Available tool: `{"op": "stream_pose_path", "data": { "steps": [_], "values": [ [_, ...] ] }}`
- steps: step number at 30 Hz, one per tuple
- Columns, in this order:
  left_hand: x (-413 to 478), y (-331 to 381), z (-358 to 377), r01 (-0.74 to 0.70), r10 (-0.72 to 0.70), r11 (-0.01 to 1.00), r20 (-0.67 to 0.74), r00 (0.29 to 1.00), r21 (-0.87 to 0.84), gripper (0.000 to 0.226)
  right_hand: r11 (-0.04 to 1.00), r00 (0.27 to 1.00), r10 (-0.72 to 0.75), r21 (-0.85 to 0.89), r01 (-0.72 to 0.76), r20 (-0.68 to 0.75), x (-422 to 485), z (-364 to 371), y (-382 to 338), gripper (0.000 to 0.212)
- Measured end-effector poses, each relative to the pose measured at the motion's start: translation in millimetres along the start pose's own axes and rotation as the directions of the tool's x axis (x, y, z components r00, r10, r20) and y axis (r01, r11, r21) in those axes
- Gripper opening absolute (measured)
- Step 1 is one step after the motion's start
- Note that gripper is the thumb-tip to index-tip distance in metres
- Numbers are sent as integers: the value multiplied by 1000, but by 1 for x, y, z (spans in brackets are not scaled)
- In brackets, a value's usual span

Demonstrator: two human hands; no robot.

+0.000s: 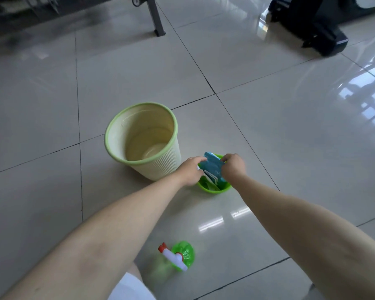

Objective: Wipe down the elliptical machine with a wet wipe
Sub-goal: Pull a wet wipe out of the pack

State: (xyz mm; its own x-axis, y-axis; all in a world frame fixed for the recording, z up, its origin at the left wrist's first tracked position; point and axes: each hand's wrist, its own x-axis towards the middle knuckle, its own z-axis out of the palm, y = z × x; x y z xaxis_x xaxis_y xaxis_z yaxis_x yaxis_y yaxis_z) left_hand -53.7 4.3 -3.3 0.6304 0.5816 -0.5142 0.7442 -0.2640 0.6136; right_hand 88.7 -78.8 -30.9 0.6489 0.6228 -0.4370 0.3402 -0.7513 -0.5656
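Observation:
A blue wet-wipe pack (212, 167) stands tilted in a small green bowl (214, 190) on the tiled floor. My left hand (191, 171) holds the pack's left side, fingers curled against it. My right hand (233, 166) grips the pack's right upper edge. Part of the pack is hidden behind both hands. The black base of the elliptical machine (312, 24) sits at the far upper right, well away from my hands.
A cream wastebasket with a green rim (142, 137) stands just left of the bowl. A green spray bottle (179, 255) with a white and red nozzle stands on the floor near my knee. A grey metal leg (155, 16) rises at the top.

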Motion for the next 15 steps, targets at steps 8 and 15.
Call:
{"op": "stream_pose_path", "data": {
  "steps": [8, 15],
  "values": [
    [2, 7, -8, -43, 27, 981, -84, 996, -187, 58, 937, 977, -29, 336, 100, -210, -6, -39, -28, 33],
    [0, 47, -21, -155, 62, 793, -175, 983, -589, 65, 640, 980, 88, 764, 83, -180, -19, -82, -45, 21]
  ]
}}
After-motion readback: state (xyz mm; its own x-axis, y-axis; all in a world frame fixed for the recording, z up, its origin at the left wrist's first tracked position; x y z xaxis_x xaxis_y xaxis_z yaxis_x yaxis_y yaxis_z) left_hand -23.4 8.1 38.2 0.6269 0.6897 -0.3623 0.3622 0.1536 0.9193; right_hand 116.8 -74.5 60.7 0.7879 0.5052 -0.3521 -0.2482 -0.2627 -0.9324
